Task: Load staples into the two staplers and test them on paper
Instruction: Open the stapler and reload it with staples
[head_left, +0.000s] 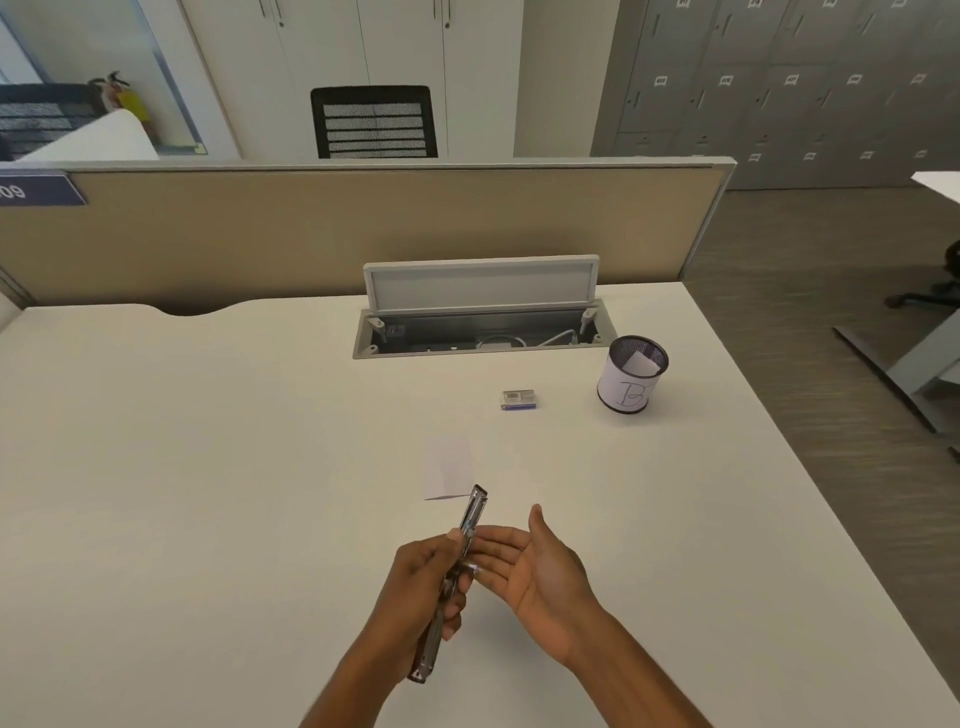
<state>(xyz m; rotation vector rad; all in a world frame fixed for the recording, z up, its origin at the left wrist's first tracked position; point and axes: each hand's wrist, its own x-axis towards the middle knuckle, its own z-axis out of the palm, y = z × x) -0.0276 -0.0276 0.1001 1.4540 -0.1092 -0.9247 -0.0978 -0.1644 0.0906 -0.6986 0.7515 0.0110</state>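
1. left hand (426, 577) is gripping the opened-out stapler (475, 512) above the counter (208, 467).
2. right hand (535, 566) is lying open, fingers straight, fingertips touching the stapler.
3. paper (449, 467) is lying just beyond it.

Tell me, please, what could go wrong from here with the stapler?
1. The right hand rests straight fingers against the stapler that the left hand grips; if it snaps shut, they might get pinched.
2. The stapler hangs tilted above the desk, so loose staples might slide out; the box lies beyond the paper.
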